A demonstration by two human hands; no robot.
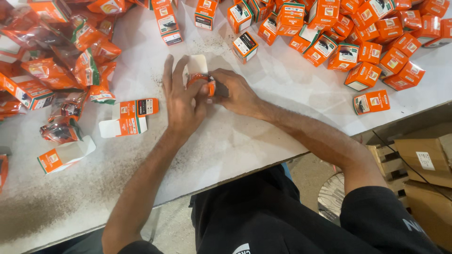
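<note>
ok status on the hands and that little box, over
Left hand and right hand both closed on small orange carton, white flap open. Carton sits on white table. Flat carton blanks lie left, clear of hands.

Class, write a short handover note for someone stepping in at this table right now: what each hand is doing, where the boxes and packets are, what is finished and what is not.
Left hand: fingers spread, pressing on a small orange box with its white flap open.
Right hand: gripping the same box from the other side.
Done: a pile of closed orange boxes at the table's far right.
Left: flat unfolded boxes beside the left hand, and a heap of orange plastic packets at far left. The box in hand is not yet closed.
Brown cardboard cartons sit beyond the white table at the right.
</note>
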